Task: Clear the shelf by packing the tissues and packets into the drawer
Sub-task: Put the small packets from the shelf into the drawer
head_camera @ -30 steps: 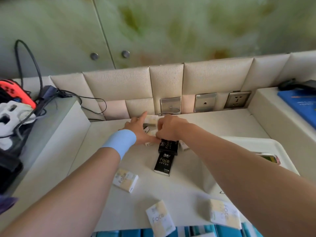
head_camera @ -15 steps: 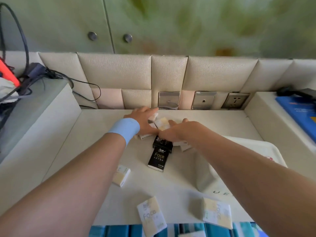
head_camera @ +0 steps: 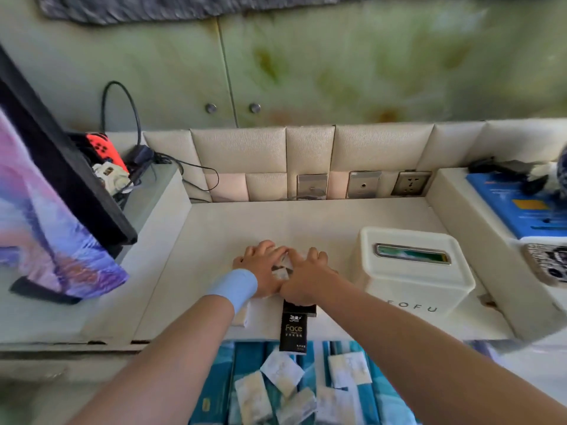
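Observation:
My left hand (head_camera: 260, 268), with a blue wristband, and my right hand (head_camera: 306, 277) lie side by side on the cream shelf (head_camera: 214, 240). Their fingers curl over a small pile of tissue packets (head_camera: 282, 269) that shows between them. A black "Face" packet (head_camera: 293, 329) sticks out from under my right hand and overhangs the shelf's front edge. A pale packet (head_camera: 242, 314) lies under my left wrist. Below the edge is the open drawer (head_camera: 214, 394), lined with teal packs, where several white packets (head_camera: 280, 368) lie loose.
A white tissue box (head_camera: 411, 271) marked FOFU stands on the shelf right of my hands. Wall sockets (head_camera: 363, 184) sit along the padded back. A raised ledge on the left holds cables and a controller (head_camera: 104, 151); blue items (head_camera: 521, 210) lie on the right ledge.
Both hands have drawn the pile from the back of the shelf toward the front edge. The loose pale packets near the edge now lie in the drawer. The black packet overhangs the edge.

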### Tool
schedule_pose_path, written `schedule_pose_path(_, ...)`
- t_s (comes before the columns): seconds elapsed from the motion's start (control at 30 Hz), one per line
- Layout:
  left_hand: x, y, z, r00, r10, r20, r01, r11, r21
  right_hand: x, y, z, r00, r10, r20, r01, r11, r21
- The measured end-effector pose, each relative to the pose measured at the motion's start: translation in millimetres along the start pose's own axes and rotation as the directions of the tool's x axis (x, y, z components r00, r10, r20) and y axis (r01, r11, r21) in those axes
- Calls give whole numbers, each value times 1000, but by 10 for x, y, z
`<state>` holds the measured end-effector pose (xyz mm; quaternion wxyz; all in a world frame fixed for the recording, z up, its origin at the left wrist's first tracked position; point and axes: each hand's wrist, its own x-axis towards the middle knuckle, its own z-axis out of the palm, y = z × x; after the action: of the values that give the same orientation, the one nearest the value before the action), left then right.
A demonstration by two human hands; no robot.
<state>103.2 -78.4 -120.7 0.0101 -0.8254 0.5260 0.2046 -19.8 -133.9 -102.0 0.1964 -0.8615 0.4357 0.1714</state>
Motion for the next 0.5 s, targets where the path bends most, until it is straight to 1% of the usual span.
schedule_pose_path(0.07,-239,28,57,1000,1,21,-1,1000,-20,-209,12,55,998,-52,19,53,998,-22)
schedule_pose_path(0.2,-665,82,231,997,1,71,4,997,-81,-555,90,162,986,-129,104,136,989,-63)
schedule_pose_path(0.27,-858,106,298,994,42,102,-25,985,-169,-687,146,226,984,-133,119,142,987,-71)
schedule_pose_path(0.33,-1017,86,311,993,103,57,-76,931,-358,-795,207,273,985,-130,112,140,987,-85)
schedule_pose_path(0.37,-1090,46,279,995,102,3,-90,896,-434,-840,229,290,986,-136,101,145,985,-97)
schedule_pose_path(0.4,-1167,-13,232,995,67,-70,-92,886,-455,-877,243,302,986,-146,82,155,981,-118)
schedule_pose_path(0.43,-1229,-90,189,990,12,-139,-71,903,-424,-909,248,312,985,-162,59,168,975,-142)
schedule_pose_path(0.47,-1283,-178,160,983,-53,-177,-15,932,-363,-936,248,327,983,-177,41,181,971,-157)
schedule_pose_path(0.5,-1332,-274,142,976,-115,-185,56,954,-295,-952,240,346,981,-190,30,193,969,-156)
